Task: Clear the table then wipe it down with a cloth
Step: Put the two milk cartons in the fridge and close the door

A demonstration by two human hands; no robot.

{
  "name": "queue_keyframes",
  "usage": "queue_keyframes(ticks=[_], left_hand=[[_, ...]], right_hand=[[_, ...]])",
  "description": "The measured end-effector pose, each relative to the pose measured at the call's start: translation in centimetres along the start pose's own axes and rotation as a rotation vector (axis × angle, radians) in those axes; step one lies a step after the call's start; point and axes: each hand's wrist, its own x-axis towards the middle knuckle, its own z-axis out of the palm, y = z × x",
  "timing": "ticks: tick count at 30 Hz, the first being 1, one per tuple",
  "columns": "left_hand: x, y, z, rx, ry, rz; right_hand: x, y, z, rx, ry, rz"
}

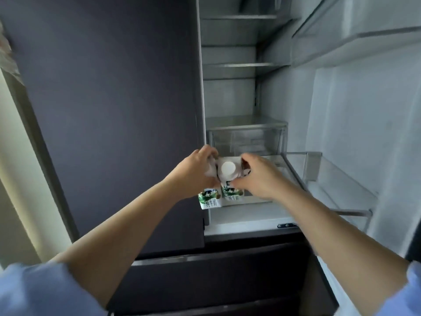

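Sleeves (34, 290), blue, at 7 & 5 o'clock; bare forearms reach fwd. L grip (196, 169) pinching left carton (210, 199), R grip (255, 176) pinching right carton (230, 179) w/ white cap, side by side at fridge (262, 217) bottom shelf edge. Drawer (246, 137) at 12, door bin (330, 176) at 3.

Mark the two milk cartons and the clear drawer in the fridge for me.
left milk carton (210, 199): head view, on its printed front panel.
right milk carton (228, 169): head view, on its white cap.
clear drawer (247, 140): head view, on its transparent front wall.
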Motion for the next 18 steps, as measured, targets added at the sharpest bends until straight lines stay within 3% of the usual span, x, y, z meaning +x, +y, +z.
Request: queue_keyframes(ticks=[8, 18], left_hand=[[10.1, 1.0, -1.8, -0.006, 0.055, 0.06], [24.9, 2.1, -0.5, 0.024, 0.098, 0.031]], right_hand=[[9.2, 2.4, -4.4, 0.172, 0.072, 0.081], [24.5, 8.6, -8.1, 0.178, 0.073, 0.038]])
